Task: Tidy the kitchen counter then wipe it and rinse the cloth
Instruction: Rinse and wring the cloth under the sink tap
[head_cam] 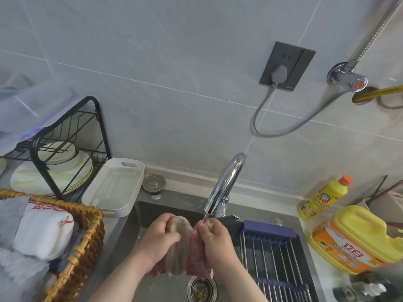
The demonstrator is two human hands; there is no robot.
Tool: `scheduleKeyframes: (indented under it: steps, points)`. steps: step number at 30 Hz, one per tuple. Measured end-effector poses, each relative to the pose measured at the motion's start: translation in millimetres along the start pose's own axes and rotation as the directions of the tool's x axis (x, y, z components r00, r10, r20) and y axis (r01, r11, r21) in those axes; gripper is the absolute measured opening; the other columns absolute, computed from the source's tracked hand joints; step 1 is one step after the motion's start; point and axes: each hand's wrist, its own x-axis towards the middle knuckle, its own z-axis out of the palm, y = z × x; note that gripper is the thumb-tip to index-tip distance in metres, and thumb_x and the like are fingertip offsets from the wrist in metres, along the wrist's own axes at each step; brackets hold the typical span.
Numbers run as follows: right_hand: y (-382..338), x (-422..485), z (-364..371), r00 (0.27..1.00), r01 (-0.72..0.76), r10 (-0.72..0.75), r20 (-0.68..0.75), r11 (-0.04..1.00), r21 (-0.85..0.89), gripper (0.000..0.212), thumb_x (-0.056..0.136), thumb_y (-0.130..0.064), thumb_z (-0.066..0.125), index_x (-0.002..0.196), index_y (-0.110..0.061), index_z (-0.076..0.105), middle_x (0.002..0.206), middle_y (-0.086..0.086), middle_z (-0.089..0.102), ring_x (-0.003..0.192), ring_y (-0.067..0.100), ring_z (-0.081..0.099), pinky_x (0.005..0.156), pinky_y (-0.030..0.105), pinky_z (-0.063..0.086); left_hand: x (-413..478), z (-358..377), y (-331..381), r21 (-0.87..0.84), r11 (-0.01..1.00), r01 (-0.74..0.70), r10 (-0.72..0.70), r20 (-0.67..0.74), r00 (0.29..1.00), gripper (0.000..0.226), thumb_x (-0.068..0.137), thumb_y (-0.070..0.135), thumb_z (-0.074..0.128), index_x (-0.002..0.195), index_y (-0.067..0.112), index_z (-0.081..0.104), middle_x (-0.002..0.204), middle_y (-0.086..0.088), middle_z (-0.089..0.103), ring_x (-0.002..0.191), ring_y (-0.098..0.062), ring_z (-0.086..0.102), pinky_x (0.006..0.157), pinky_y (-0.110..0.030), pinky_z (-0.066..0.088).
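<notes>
A pink and beige cloth [187, 253] hangs folded over the grey sink [170, 205]. My left hand [160, 236] grips its left upper part and my right hand [214, 238] grips its right upper part. Both hold it just under the spout of the chrome tap [224, 184], where a thin stream of water falls beside my right hand. The cloth's lower edge hangs above the drain strainer [201, 289].
A blue drying rack [272, 253] lies across the sink's right side. Two yellow detergent bottles [357, 238] stand on the right counter. On the left are a white tray [113, 188], a black dish rack with plates [65, 153] and a wicker basket [82, 243].
</notes>
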Motion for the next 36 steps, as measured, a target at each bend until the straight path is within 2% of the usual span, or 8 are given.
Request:
scheduleKeyframes:
  steps: [5, 10, 12, 14, 18, 23, 29, 36]
  points:
    - [6, 1, -9, 0.967, -0.255, 0.227, 0.119, 0.82, 0.512, 0.022, 0.101, -0.015, 0.051, 0.081, -0.007, 0.055, 0.066, 0.01, 0.055, 0.059, 0.021, 0.053, 0.063, 0.034, 0.048, 7, -20, -3, 0.298, 0.948, 0.107, -0.135, 0.074, 0.988, 0.023, 0.073, 0.027, 0.083, 0.088, 0.017, 0.069, 0.085, 0.001, 0.072, 0.077, -0.01, 0.066, 0.069, -0.022, 0.049]
    - [6, -8, -22, 0.936, -0.345, 0.154, 0.316, 0.574, 0.743, 0.03, 0.081, 0.008, 0.053, 0.111, 0.005, 0.06, 0.106, 0.029, 0.066, 0.092, 0.038, 0.065, 0.101, 0.058, 0.043, 4, -20, -17, -0.229, 0.946, 0.232, -0.203, 0.142, 0.969, 0.037, 0.057, 0.023, 0.084, 0.08, 0.006, 0.06, 0.079, -0.012, 0.06, 0.076, -0.021, 0.058, 0.07, -0.031, 0.043]
    - [7, -8, -24, 0.938, -0.345, 0.215, 0.27, 0.593, 0.727, 0.025, 0.084, 0.002, 0.056, 0.108, 0.006, 0.061, 0.105, 0.03, 0.067, 0.093, 0.041, 0.065, 0.097, 0.061, 0.046, 3, -14, -21, -0.396, 0.881, 0.259, -0.217, 0.149, 0.965, 0.029, 0.064, 0.005, 0.083, 0.084, 0.005, 0.062, 0.082, -0.016, 0.066, 0.078, -0.026, 0.064, 0.071, -0.034, 0.048]
    - [10, -3, -22, 0.936, -0.33, 0.324, 0.135, 0.68, 0.655, 0.014, 0.092, -0.011, 0.059, 0.091, 0.003, 0.06, 0.087, 0.026, 0.068, 0.082, 0.038, 0.066, 0.09, 0.064, 0.05, 5, -7, -22, -0.426, 0.872, 0.241, -0.224, 0.09, 0.97, 0.032, 0.07, 0.017, 0.085, 0.091, 0.002, 0.066, 0.087, -0.019, 0.069, 0.081, -0.029, 0.066, 0.076, -0.04, 0.052]
    - [11, 5, -20, 0.931, -0.293, 0.358, -0.07, 0.848, 0.442, 0.038, 0.087, -0.042, 0.069, 0.077, -0.009, 0.052, 0.064, 0.011, 0.055, 0.068, 0.031, 0.055, 0.073, 0.045, 0.056, 5, 9, -18, -0.164, 0.974, 0.158, -0.173, -0.077, 0.982, 0.055, 0.08, 0.052, 0.07, 0.085, -0.002, 0.06, 0.076, -0.01, 0.061, 0.074, -0.024, 0.058, 0.074, -0.041, 0.047]
    - [1, -1, -3, 0.985, -0.167, 0.153, 0.073, 0.954, 0.25, 0.028, 0.071, -0.012, 0.08, 0.095, -0.009, 0.066, 0.085, 0.015, 0.073, 0.075, 0.029, 0.072, 0.074, 0.044, 0.06, 2, 10, -22, -0.215, 0.959, 0.182, -0.215, -0.142, 0.966, 0.031, 0.098, 0.037, 0.052, 0.093, 0.009, 0.065, 0.092, -0.016, 0.072, 0.087, -0.028, 0.068, 0.087, -0.047, 0.051]
    - [-8, 9, 15, 0.98, -0.184, 0.198, -0.018, 0.939, 0.291, 0.018, 0.094, -0.022, 0.065, 0.088, -0.006, 0.07, 0.082, 0.018, 0.074, 0.082, 0.038, 0.072, 0.08, 0.058, 0.057, -4, -16, -21, -0.478, 0.838, 0.265, -0.286, 0.03, 0.958, 0.025, 0.083, -0.005, 0.062, 0.108, -0.004, 0.061, 0.1, -0.03, 0.069, 0.087, -0.04, 0.068, 0.072, -0.042, 0.056]
    - [-1, 13, 8, 0.927, -0.353, 0.353, 0.129, 0.698, 0.623, 0.042, 0.099, -0.036, 0.055, 0.105, 0.005, 0.066, 0.099, 0.027, 0.072, 0.092, 0.042, 0.07, 0.089, 0.054, 0.054, 4, -11, -20, -0.384, 0.888, 0.254, -0.284, -0.023, 0.958, 0.026, 0.096, 0.027, 0.057, 0.111, 0.007, 0.065, 0.111, -0.014, 0.071, 0.105, -0.029, 0.067, 0.099, -0.048, 0.048]
